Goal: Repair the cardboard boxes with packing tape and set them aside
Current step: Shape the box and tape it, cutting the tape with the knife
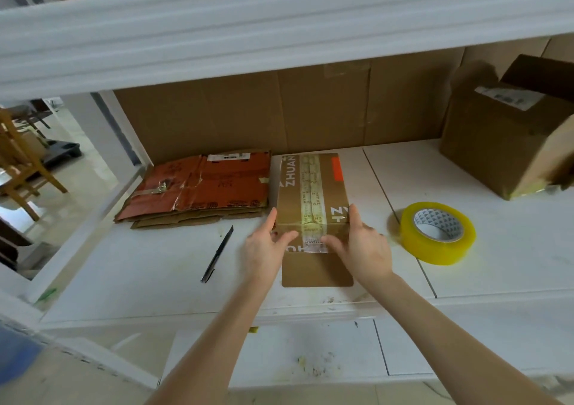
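Squarely between left grip [264,249], right grip [364,249]: taped box [312,187], both touching.

The small box [312,193] is hemmed at 9 o'clock by flattened cartons [198,187] and at 12 by a cardboard backing [279,115]; bare shelf [372,184] is left at 3 o'clock before the tape roll [438,233]; headroom is capped by the upper shelf [248,41]

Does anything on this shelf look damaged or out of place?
Yes. The flat red box on the left is creased and torn, with a crumpled scrap of tape on it. The big box on the right gapes open, its low corner ragged. The small box in the middle looks sound.
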